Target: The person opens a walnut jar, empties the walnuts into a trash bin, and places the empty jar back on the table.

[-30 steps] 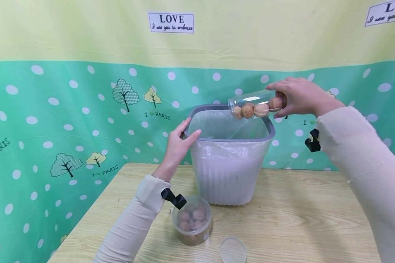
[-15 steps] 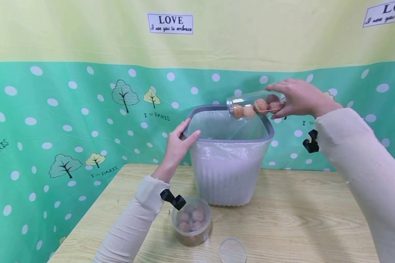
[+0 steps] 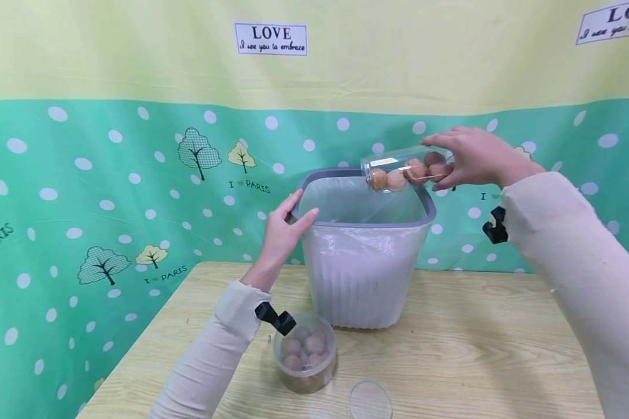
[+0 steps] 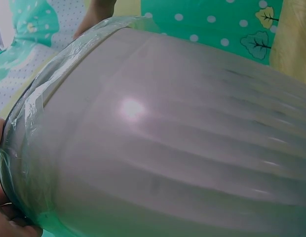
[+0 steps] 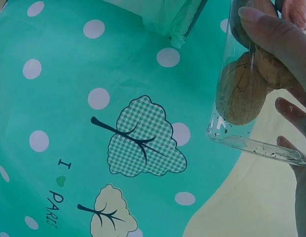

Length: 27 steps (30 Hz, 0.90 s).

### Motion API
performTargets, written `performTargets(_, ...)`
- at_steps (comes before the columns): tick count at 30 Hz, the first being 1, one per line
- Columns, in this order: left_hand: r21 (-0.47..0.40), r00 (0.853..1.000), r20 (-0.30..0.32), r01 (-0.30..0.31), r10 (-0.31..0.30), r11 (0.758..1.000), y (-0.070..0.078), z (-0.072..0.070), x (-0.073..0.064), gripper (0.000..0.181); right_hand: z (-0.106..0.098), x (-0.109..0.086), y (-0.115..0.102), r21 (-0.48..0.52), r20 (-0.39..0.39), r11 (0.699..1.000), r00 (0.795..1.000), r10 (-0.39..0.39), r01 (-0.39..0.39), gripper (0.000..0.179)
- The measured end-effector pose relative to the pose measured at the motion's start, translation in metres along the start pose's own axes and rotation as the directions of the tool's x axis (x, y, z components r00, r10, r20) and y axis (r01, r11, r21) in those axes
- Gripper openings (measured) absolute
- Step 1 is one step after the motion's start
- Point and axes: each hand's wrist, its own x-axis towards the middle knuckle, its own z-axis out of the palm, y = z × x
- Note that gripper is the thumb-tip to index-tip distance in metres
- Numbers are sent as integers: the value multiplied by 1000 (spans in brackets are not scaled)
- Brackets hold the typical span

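In the head view, my right hand (image 3: pixel 474 156) grips a clear jar (image 3: pixel 395 157) by its base end. The jar lies almost level over the right part of the trash bin (image 3: pixel 364 279), its mouth end pointing left. Several walnuts (image 3: pixel 415 170) sit inside it; the right wrist view shows one walnut (image 5: pixel 241 91) near the jar's bottom, with small crumbs. My left hand (image 3: pixel 280 235) holds the bin's grey rim at the left, thumb on the near side. A thin clear bag (image 3: pixel 356 237) lines the bin and folds over its edge. The bin's floor is hidden.
A round clear tub (image 3: pixel 307 381) with several walnuts stands before the bin, near my left forearm. A round clear lid (image 3: pixel 370 400) lies on the wooden table (image 3: pixel 466 337) at the front. A green and yellow patterned cloth (image 3: pixel 136 151) hangs behind.
The walnuts in the jar have shifted about, with the jar turned slightly in my right hand. My left hand stays on the rim; bin, tub and lid keep their places.
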Motion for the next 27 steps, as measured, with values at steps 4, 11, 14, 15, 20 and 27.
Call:
performTargets(4, 0, 1000, 4, 2, -2, 1000, -1, 0, 0, 69, -1, 0, 0, -8, 6, 1000, 1000, 7, -7, 81)
performTargets(11, 3, 1000, 6, 0, 0, 1000, 0, -1, 0, 70, -1, 0, 0, -10, 12, 1000, 1000, 12, -12, 82)
performTargets(14, -2, 1000, 5, 1, -1, 1000, 0, 0, -1, 70, -1, 0, 0, -10, 11, 1000, 1000, 11, -11, 82)
performTargets(15, -3, 1000, 6, 0, 0, 1000, 1, -1, -1, 70, -1, 0, 1, -11, 10, 1000, 1000, 11, -11, 82)
performTargets(20, -9, 1000, 8, -4, 4, 1000, 1, -1, -1, 69, -1, -1, 1, -14, 8, 1000, 1000, 12, -12, 83)
performTargets(27, -11, 1000, 7, -11, 11, 1000, 0, -1, 0, 69, -1, -1, 2, -29, 1, 1000, 1000, 6, -6, 82)
